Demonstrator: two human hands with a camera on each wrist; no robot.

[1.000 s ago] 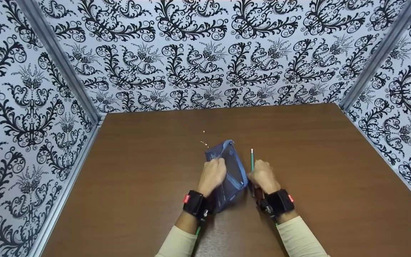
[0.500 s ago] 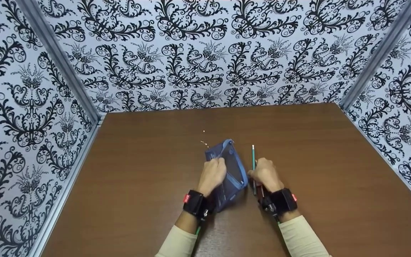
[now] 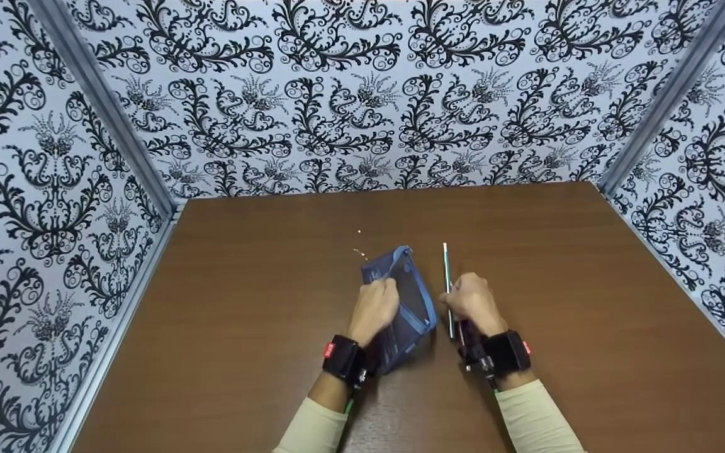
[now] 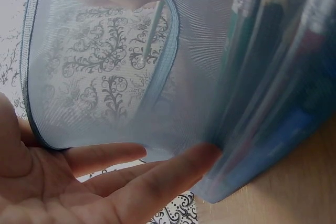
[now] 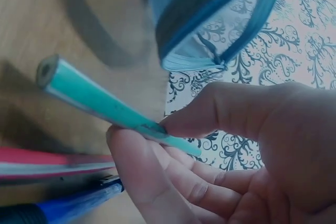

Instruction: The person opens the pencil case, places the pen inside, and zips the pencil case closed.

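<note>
A teal pencil (image 5: 94, 95) pinched beside a blue mesh zip pouch (image 3: 418, 290).
On the table (image 3: 243, 302), midway between its side edges and well short of its far edge, the left hand (image 3: 374, 308) grips the pouch, which has pencils (image 4: 268, 30) inside; the right hand (image 3: 471, 299) holds the teal pencil between thumb and curled fingers, just right of the pouch, near a red-and-white pencil (image 5: 52, 162) and a blue pen (image 5: 79, 203).

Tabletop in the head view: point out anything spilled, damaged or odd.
Small pale specks show on the tabletop just beyond the pouch; they look odd against otherwise plain wood. Whether they are debris or light, I cannot tell.
</note>
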